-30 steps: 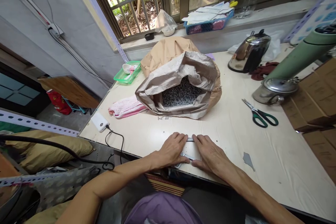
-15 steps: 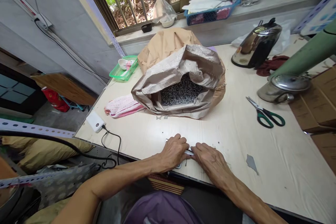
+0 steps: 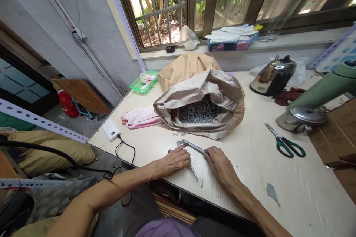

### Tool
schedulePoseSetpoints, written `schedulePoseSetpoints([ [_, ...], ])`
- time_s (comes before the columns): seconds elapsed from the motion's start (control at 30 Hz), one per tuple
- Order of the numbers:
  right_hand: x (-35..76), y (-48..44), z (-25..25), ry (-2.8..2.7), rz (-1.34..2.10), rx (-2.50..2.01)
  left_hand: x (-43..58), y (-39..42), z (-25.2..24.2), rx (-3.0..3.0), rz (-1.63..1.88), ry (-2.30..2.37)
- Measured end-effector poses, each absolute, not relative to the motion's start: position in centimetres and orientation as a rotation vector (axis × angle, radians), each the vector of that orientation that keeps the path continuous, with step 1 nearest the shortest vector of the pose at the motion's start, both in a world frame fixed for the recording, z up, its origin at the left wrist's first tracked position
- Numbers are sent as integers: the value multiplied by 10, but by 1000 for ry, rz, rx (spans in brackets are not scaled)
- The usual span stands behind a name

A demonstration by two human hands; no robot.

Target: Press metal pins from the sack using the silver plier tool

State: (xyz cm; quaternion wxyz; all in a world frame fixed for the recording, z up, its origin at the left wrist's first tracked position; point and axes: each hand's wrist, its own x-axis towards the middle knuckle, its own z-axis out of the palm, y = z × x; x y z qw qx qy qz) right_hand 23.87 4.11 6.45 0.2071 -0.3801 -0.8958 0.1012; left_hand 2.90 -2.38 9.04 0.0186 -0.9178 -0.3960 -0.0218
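A grey metal linkage of jointed flat bars [image 3: 195, 146], much like a window stay hinge, lies opened at an angle low over the table. My right hand [image 3: 222, 164] pinches the right end of its long bar. Near the joint, my left hand [image 3: 174, 161] is closed on the linkage, its fingers hiding part of it. From under that hand a pointed grey bar [image 3: 193, 172] sticks out towards the table's front edge. Just beyond the hands, several small metal pins [image 3: 180, 133] lie before an open sack [image 3: 169, 105] holding a heap of small metal pins or screws [image 3: 199, 111].
Green-handled scissors [image 3: 286, 144] and a grey scrap [image 3: 273, 193] lie right. Farther back stand a steel kettle [image 3: 274, 76], a lidded metal mug [image 3: 300, 118] and a green cylinder [image 3: 324, 85]. A pink-white cloth [image 3: 143, 117] and a cabled white power bank [image 3: 111, 130] are left.
My hands have moved apart, the left leftwards and the right a little to the right. The metal linkage, mostly covered before, now shows spread open between them. The camera view has tilted up.
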Motion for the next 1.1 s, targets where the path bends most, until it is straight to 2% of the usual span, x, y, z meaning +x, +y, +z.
schedulePoseSetpoints([
  [0.2, 225, 49, 64, -2278, 357, -970, 10, -18, 123, -2856, -270, -1176],
  [0.37, 240, 50, 53, -2272, 350, -970, -7, 15, 143, -2387, -877, -1797],
  [0.47, 248, 50, 43, -2257, 337, -1024, -15, 34, 140, -2246, -957, -1950],
  [0.67, 247, 51, 32, -2197, 337, -1106, -7, 35, 119, -2278, -921, -2021],
  [0.83, 250, 51, 39, -2165, 413, -1089, -1, 44, 126, -2297, -916, -2045],
  [0.9, 256, 49, 44, -2155, 505, -1062, 6, 58, 132, -2359, -733, -2104],
  [1.03, 273, 46, 49, -2194, 655, -1015, 25, 94, 135, -2365, -156, -2357],
  [1.1, 281, 44, 48, -2236, 698, -992, 32, 110, 132, -2308, -43, -2458],
])
